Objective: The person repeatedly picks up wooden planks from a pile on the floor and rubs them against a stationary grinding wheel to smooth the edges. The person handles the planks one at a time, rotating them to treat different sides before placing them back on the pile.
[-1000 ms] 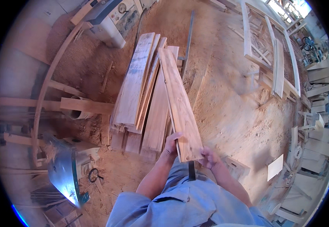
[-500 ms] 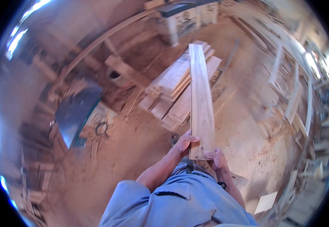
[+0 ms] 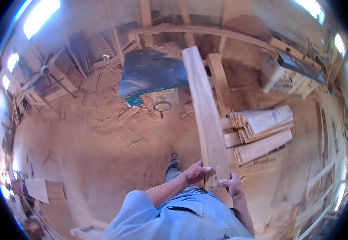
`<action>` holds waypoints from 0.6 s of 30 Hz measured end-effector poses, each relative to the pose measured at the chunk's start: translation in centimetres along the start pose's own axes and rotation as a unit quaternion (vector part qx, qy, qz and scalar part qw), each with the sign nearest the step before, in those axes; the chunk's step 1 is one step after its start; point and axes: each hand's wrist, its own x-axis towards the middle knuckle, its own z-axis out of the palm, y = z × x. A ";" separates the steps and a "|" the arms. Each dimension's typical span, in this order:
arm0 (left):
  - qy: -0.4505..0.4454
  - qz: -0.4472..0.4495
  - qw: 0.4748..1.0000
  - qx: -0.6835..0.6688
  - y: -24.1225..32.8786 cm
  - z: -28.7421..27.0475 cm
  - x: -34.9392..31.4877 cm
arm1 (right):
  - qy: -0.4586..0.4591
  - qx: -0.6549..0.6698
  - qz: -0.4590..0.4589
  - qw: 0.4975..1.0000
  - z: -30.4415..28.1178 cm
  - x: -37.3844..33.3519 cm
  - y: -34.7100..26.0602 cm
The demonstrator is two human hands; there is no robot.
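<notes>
A long wooden plank points away from my body, its near end close to my waist. My left hand grips its left edge, thumb on the top face and fingers underneath. On the opposite edge, my right hand is closed round the near right corner, also thumb on top. The fingers below the plank are hidden. To the right of the plank, a stack of boards lies on the floor. Beyond the plank's far end and to its left stands a machine with a dark, smooth flat top and green lower edge.
A cabinet-like machine with a dark top stands at the far right. A wooden rail runs along the back. Sawdust covers the floor. A light panel is at the left, and frame pieces lie at the right.
My body and view have turned left with the plank still in both hands. The board stack has shifted to the right in view, and the dark-topped machine now lies ahead.
</notes>
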 end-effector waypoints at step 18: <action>0.469 0.263 0.843 0.014 28.3 -21.4 -2.1 | 0.104 -0.659 -0.192 0.720 16.7 33.6 -13.9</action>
